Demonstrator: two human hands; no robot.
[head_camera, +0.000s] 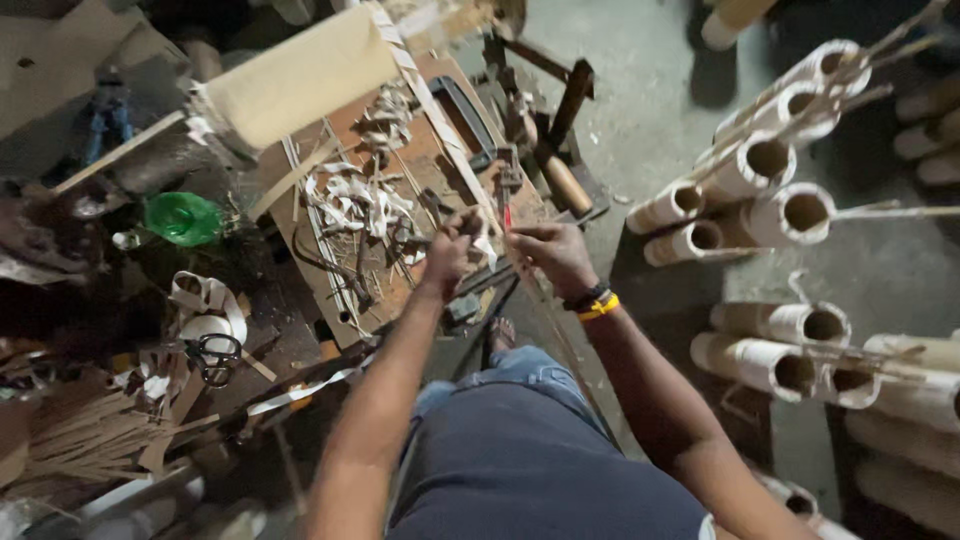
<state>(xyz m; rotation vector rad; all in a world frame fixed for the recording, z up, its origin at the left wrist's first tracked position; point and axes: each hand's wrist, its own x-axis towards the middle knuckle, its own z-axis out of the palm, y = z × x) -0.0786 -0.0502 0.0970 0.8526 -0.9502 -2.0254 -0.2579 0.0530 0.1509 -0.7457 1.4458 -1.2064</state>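
1. While seated at the workbench (300, 230), the person works a thin strip (440, 110) held over the bench's right edge.
2. Left hand (448, 252): closed, pinching the strip's near part. Right hand (552, 255): fingers pinched, apparently on a small red-tipped tool (507, 215); grip detail unclear.
3. Step, judged: trimming or splitting the strip. The next move likely calls for steady tension and a straight pull.
4. Strip's long axis runs from the hands away up the bench, toward a pale tube (300, 75).
5. Scissors (212, 355) lie left of the bench.
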